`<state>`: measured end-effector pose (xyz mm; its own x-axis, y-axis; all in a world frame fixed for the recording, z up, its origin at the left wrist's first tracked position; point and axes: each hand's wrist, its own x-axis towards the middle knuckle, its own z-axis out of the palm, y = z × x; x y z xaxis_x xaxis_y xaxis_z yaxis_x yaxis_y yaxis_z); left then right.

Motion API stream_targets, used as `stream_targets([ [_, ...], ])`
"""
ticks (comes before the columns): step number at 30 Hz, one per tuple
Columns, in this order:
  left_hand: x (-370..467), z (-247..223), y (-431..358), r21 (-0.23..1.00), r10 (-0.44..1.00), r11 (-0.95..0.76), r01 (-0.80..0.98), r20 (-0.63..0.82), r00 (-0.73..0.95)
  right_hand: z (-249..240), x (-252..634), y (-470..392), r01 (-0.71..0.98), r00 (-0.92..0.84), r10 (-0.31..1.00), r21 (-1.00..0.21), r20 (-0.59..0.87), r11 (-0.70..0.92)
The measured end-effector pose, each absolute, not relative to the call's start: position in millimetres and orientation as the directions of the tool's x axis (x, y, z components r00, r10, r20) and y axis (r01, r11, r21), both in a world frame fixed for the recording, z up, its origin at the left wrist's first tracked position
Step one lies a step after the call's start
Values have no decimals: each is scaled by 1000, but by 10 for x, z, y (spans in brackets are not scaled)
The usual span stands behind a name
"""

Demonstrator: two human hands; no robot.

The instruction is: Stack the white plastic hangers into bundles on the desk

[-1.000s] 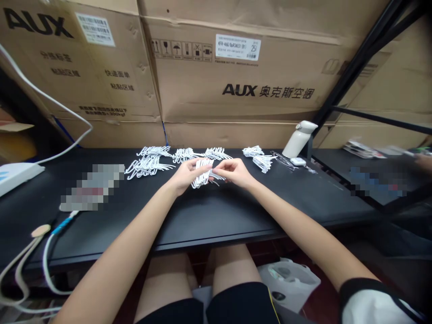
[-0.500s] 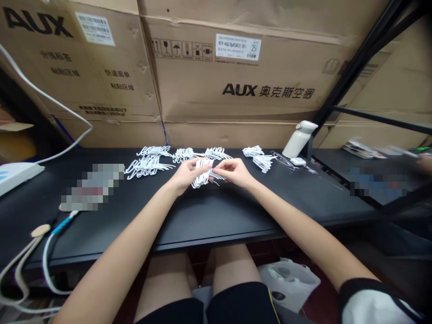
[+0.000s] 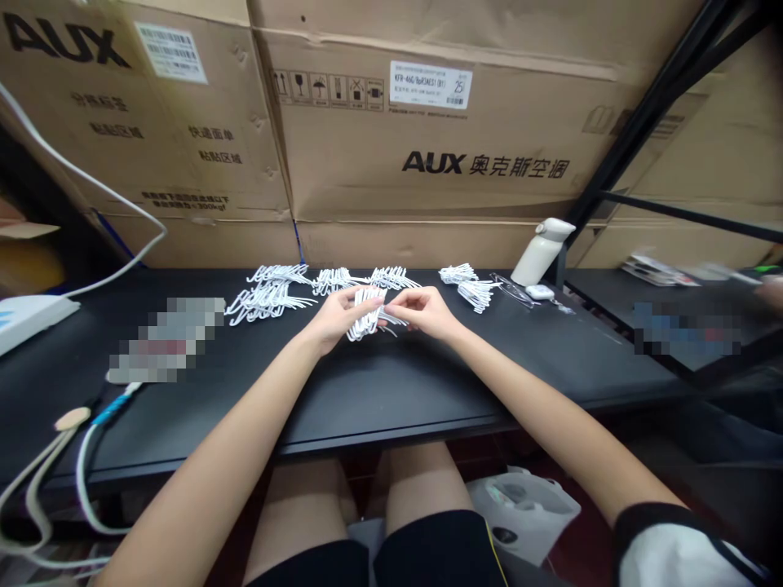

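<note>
A bundle of white hooked pieces is held above the black table, with my left hand wrapped round its left side. My right hand is closed in a pinch on the thin ends at the bundle's right side. Behind my hands, several similar white bundles lie along the back of the table: a larger group at the left, one and another in the middle, and a pair to the right.
A white bottle, a small white case and glasses are at the back right. A blurred-out device with a cable lies left. Cardboard boxes stand behind. Another person's hand shows far right.
</note>
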<state>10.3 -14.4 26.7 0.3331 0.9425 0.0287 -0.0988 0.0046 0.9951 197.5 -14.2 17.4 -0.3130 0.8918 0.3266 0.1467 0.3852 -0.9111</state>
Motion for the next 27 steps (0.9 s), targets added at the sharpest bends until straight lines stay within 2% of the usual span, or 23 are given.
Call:
stream_targets([
  [18,96,229,-111,995,934,-26,-101,60,353,175,1973,-145,132,-319,888,-912,332,388],
  [27,65,302,-129,993,930,-64,-97,95,355,183,1964,-170,130,-275,872,-883,406,452],
])
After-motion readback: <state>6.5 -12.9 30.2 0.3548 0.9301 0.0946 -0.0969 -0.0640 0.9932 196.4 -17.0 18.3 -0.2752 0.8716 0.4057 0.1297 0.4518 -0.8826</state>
